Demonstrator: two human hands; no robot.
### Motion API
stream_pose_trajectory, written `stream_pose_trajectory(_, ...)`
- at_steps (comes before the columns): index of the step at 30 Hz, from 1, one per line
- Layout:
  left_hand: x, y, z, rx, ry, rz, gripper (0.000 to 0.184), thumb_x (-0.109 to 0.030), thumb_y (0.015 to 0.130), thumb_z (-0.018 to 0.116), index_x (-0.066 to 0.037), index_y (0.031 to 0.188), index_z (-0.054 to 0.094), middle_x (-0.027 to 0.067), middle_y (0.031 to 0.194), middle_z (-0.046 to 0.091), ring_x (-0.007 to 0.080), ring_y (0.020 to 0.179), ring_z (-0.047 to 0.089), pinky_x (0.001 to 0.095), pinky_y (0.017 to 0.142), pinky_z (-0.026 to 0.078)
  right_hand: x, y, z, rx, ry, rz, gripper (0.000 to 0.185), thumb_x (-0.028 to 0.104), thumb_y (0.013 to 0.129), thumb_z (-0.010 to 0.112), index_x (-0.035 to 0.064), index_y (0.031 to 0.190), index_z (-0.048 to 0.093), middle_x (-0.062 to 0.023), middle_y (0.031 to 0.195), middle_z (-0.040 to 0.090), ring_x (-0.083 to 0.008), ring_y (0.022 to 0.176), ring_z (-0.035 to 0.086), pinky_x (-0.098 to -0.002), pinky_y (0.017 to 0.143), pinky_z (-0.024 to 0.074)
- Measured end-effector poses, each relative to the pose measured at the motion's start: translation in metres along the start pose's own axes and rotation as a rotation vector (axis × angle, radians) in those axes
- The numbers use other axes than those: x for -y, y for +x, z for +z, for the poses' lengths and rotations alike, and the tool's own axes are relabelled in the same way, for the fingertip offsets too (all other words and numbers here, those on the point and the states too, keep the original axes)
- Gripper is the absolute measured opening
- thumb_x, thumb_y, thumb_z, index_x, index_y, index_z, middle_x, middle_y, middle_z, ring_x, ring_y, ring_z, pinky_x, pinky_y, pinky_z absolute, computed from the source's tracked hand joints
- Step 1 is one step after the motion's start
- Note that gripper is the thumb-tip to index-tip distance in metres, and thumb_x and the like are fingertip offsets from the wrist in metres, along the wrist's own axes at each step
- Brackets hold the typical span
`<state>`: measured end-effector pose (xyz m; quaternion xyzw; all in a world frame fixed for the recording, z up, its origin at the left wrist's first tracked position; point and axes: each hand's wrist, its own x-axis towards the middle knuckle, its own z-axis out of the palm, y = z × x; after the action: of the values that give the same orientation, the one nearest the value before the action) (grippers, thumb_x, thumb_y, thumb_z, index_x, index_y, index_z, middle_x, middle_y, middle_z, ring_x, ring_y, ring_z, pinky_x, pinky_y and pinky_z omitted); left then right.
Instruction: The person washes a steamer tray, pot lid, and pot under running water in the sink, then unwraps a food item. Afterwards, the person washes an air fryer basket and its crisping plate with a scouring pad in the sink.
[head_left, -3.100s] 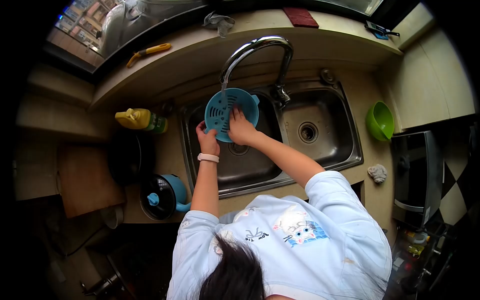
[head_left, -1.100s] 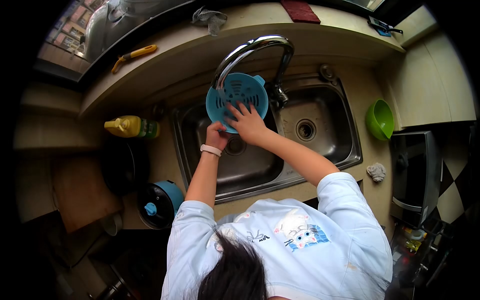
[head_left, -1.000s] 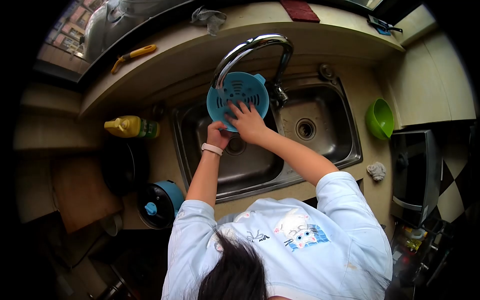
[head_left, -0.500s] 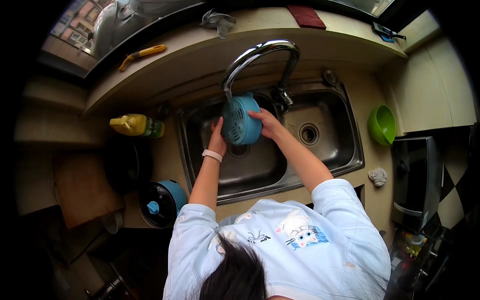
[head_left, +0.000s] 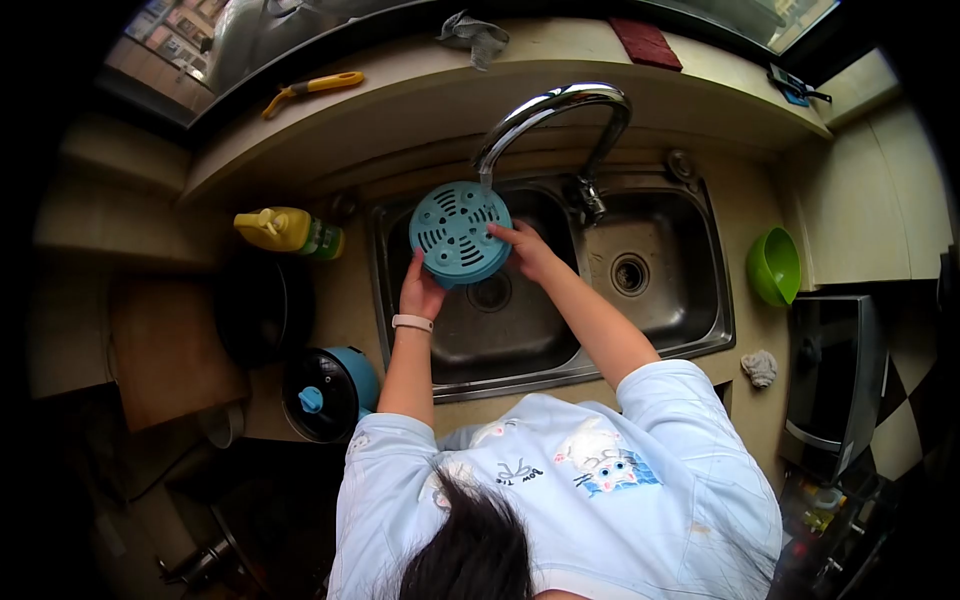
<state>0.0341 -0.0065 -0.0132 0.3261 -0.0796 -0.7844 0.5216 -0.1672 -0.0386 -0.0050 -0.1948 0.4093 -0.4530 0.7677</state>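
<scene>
A round blue steamer basket (head_left: 460,235) with slotted holes is held over the left sink basin (head_left: 500,340), its perforated face turned up toward me. My left hand (head_left: 421,290) grips its lower left edge, thumb on the rim. On the right side, my right hand (head_left: 525,250) clasps the edge with the thumb on the slotted face. Water runs from the chrome faucet (head_left: 545,100) onto the basket's upper right part. The fingers underneath the basket are hidden.
Left of the sink stand a yellow bottle (head_left: 285,232), a black pan (head_left: 262,310) and a blue pot with a dark lid (head_left: 325,395). At right are a green bowl (head_left: 774,266) and a crumpled cloth (head_left: 759,369). A yellow-handled peeler-like tool (head_left: 315,88) lies on the ledge.
The basket has turned from a steep sideways tilt to show its slotted face more fully, and both hands turned with it. The camera view has shifted slightly.
</scene>
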Motion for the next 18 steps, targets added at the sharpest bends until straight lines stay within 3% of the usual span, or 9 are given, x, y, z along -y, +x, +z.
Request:
stream_pose_trajectory(7,0.004,0.01,0.022,-0.085,0.238,0.146,0.054,-0.046,0.089,0.033,-0.006,0.123,0.039,0.0093,0.121,0.047,0.0229,0.111,0.045,0.0363,0.094,0.037,-0.001,-0.007,0.011,-0.023,0.016,-0.054,0.058,0.021,0.071,0.07,-0.0034,0.113,0.039,-0.015,0.106,0.053,-0.0232,0.095,0.055,-0.0333,0.079,0.0473)
stream_pose_trajectory(9,0.004,0.015,0.028,-0.108,0.273,0.152,0.053,-0.045,0.09,0.029,-0.004,0.122,0.04,0.0101,0.118,0.049,0.022,0.106,0.049,0.0347,0.091,0.04,-0.004,-0.007,0.017,-0.376,-0.295,-0.254,0.057,0.024,0.071,0.069,-0.0058,0.111,0.041,-0.0168,0.103,0.055,-0.0241,0.097,0.054,-0.0334,0.08,0.0463)
stream_pose_trajectory(10,0.004,0.015,0.032,-0.104,0.274,0.152,0.053,-0.045,0.09,0.029,-0.004,0.122,0.04,0.0101,0.118,0.049,0.022,0.106,0.049,0.0347,0.091,0.04,-0.002,-0.008,0.017,-0.377,-0.294,-0.258,0.057,0.024,0.071,0.069,-0.0058,0.111,0.041,-0.0168,0.103,0.055,-0.0241,0.097,0.054,-0.0334,0.08,0.0463)
stream_pose_trajectory(13,0.006,0.02,0.043,-0.128,0.251,0.138,0.052,-0.043,0.091,0.03,-0.002,0.121,0.041,0.0105,0.119,0.049,0.0217,0.105,0.05,0.0338,0.091,0.04,0.0,-0.005,0.01,-0.508,-0.512,-0.363,0.056,0.035,0.077,0.061,-0.0079,0.109,0.044,-0.0207,0.101,0.056,-0.0292,0.098,0.053,-0.0347,0.081,0.0437)
stream_pose_trajectory(15,0.009,0.027,0.047,-0.179,0.383,0.146,0.05,-0.04,0.091,0.032,0.0,0.119,0.042,0.0105,0.117,0.05,0.0213,0.104,0.051,0.0323,0.089,0.04,-0.006,0.006,-0.009,-0.63,-0.554,-0.286,0.06,0.044,0.081,0.05,-0.0075,0.111,0.045,-0.0249,0.101,0.055,-0.0348,0.099,0.052,-0.0368,0.083,0.0404)
stream_pose_trajectory(18,0.013,0.025,0.052,-0.204,0.453,0.154,0.048,-0.037,0.092,0.033,0.002,0.118,0.043,0.011,0.115,0.051,0.0203,0.102,0.051,0.0314,0.089,0.04,-0.017,0.012,-0.031,-0.617,-0.615,-0.263,0.062,0.049,0.083,0.04,-0.0051,0.114,0.044,-0.0262,0.104,0.054,-0.0385,0.1,0.05,-0.0375,0.085,0.0378)
